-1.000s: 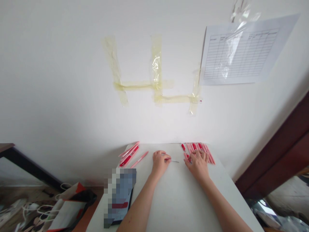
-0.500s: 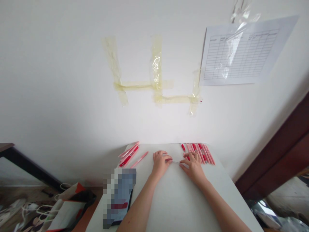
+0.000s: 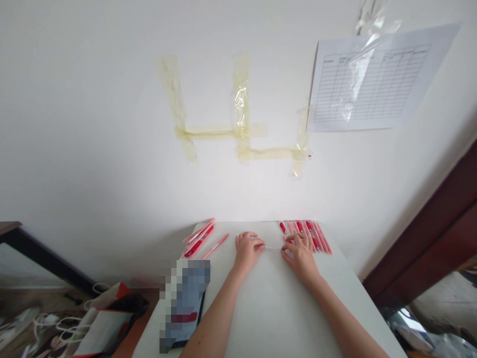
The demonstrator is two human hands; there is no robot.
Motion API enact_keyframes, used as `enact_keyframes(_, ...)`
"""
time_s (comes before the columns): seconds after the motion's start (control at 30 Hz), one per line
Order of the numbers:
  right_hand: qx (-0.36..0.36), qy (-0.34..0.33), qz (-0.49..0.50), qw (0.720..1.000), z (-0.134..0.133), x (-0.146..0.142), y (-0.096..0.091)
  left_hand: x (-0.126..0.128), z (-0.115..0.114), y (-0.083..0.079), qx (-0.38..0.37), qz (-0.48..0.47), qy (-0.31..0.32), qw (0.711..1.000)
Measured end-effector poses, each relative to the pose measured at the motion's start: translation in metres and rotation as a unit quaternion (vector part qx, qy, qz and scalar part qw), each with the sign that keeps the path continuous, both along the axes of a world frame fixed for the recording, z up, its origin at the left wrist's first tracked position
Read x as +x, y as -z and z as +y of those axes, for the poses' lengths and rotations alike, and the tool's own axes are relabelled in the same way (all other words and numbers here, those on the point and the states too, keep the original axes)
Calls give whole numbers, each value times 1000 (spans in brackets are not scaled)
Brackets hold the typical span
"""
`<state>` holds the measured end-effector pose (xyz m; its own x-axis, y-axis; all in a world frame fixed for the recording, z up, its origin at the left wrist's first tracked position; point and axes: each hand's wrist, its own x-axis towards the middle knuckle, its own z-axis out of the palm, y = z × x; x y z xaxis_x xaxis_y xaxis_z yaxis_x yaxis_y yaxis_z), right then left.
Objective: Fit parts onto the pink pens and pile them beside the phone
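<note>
Between my two hands runs a thin translucent rod (image 3: 273, 248), like a pen refill, level just above the white table. My left hand (image 3: 248, 249) pinches its left end with thumb and forefinger, the other fingers curled. At the right end, my right hand (image 3: 300, 254) pinches it in the same way. Beyond my right hand lies a row of pink pens (image 3: 323, 237), some with red parts, partly hidden by my fingers. A small red piece (image 3: 282, 227) sits at the left of that row. To the left of my left hand lies a single pink pen (image 3: 215, 246).
A pile of pink and red pens (image 3: 199, 239) lies at the table's back left corner. A phone with a blurred screen (image 3: 186, 303) rests by my left forearm. The white wall (image 3: 238, 194) stands behind the table (image 3: 276, 318). Bags (image 3: 108, 323) are on the floor at left.
My right hand has shifted slightly to the right, so more of the thin rod shows between my hands. My left hand has moved slightly left.
</note>
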<state>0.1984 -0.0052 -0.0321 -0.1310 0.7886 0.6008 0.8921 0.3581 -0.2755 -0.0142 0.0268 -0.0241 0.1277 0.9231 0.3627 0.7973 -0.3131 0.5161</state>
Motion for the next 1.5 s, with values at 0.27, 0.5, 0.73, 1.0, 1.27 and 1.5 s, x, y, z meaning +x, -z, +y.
enact_keyframes(0.27,-18,71,-30,997,-2,-3,-6,-2,-1,1,4,6,-22,1000)
enact_keyframes(0.5,-43,97,-51,993,-2,-9,-10,-1,-1,1,-1,7,-22,1000)
enact_keyframes(0.73,-59,107,-63,990,-2,-10,-11,-1,-1,1,-4,4,-21,1000)
enact_keyframes(1.0,8,91,-54,994,4,-6,-1,0,-1,1,-9,10,-24,1000)
enact_keyframes(1.27,43,36,-13,998,1,-5,-2,0,-2,-1,-1,9,-21,1000)
enact_keyframes(1.5,32,-28,-3,999,-1,-5,-1,3,-4,-2,5,2,9,1000)
